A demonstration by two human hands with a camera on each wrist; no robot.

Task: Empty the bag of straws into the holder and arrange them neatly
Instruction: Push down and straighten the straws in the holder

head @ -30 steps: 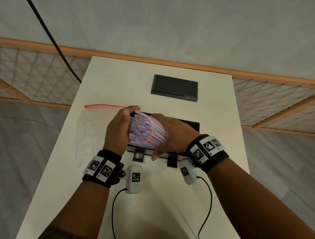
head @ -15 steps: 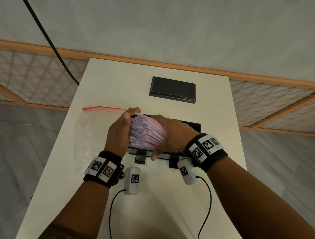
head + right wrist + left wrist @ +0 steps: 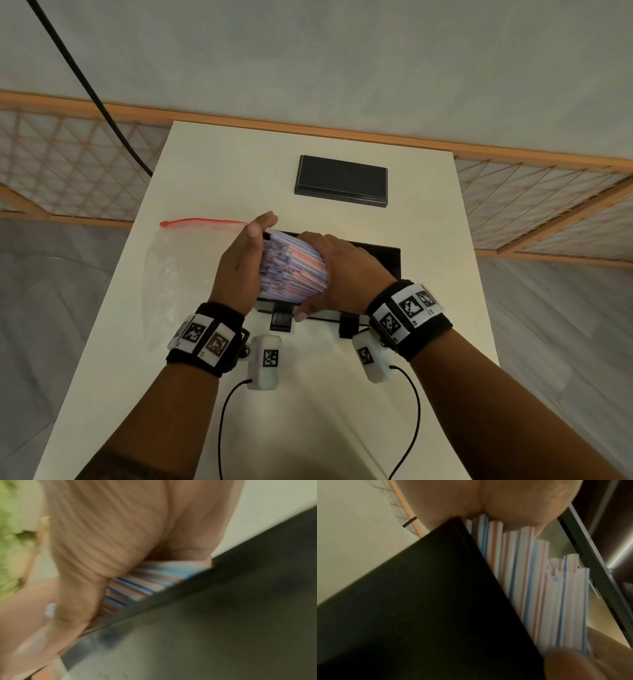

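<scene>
A thick bundle of red, blue and white striped straws [image 3: 294, 270] sits over the black holder [image 3: 380, 257] in the middle of the table. My left hand [image 3: 243, 260] presses against the bundle's left end. My right hand [image 3: 342, 270] wraps around the bundle's right part, fingers over the top and thumb at the near side. In the left wrist view the straws [image 3: 534, 588] run beside the holder's black wall [image 3: 428, 608]. The blurred right wrist view shows the straws [image 3: 145, 581] under my palm by the holder's edge [image 3: 223, 595]. The clear bag [image 3: 181, 270] with a red zip lies flat to the left.
A black rectangular lid [image 3: 342, 181] lies at the far side of the white table [image 3: 308, 411]. Two white wrist camera units with cables hang near the table's front. A wooden lattice railing runs behind the table, and a black cable crosses at upper left.
Both hands stay clamped on the straw bundle over the holder. The bundle looks squeezed a little tighter and more even. The bag has not moved.
</scene>
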